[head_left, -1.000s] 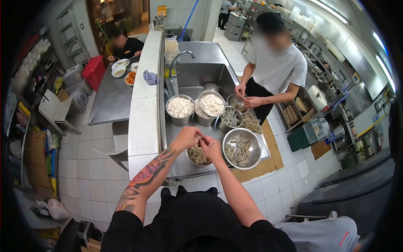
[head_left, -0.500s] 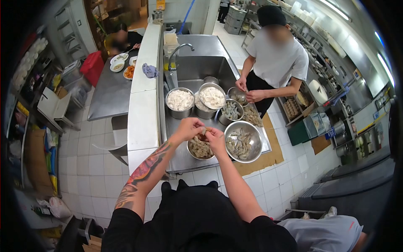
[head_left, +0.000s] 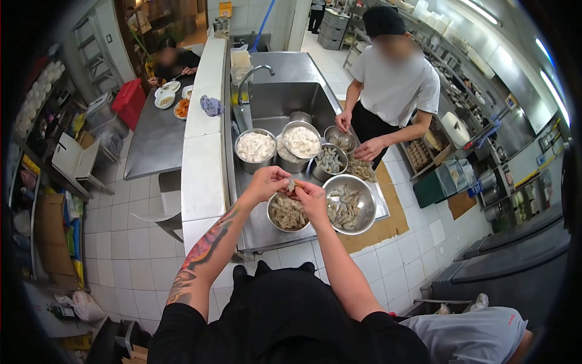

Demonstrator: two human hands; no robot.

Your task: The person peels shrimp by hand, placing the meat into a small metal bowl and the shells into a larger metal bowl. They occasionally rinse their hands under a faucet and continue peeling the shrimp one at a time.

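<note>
A greyish shrimp [head_left: 291, 184] is pinched between my two hands, just above a metal pot of shrimp shells or shrimp [head_left: 287, 213]. My left hand [head_left: 268, 182] grips it from the left, thumb and fingers closed. From the right, my right hand [head_left: 312, 198] holds its other side with bent fingers. Beside my right hand stands a wide steel bowl [head_left: 367, 206] with grey shrimp [head_left: 344, 208] in it. Behind are a pot of grey shrimp [head_left: 329, 160] and steel pots heaped with pale, whitish food [head_left: 255, 147].
A deep sink [head_left: 285, 100] with a curved faucet [head_left: 257, 71] lies beyond the pots. Across the counter a co-worker in a white shirt [head_left: 397, 79] handles shrimp at a small bowl [head_left: 341, 139]. A tiled ledge [head_left: 203, 158] runs along the left. Another person sits at a table [head_left: 154, 142].
My hands have shifted slightly, and the shrimp between them shows more clearly. The co-worker's hands have moved apart, one now lower over the shrimp pile.
</note>
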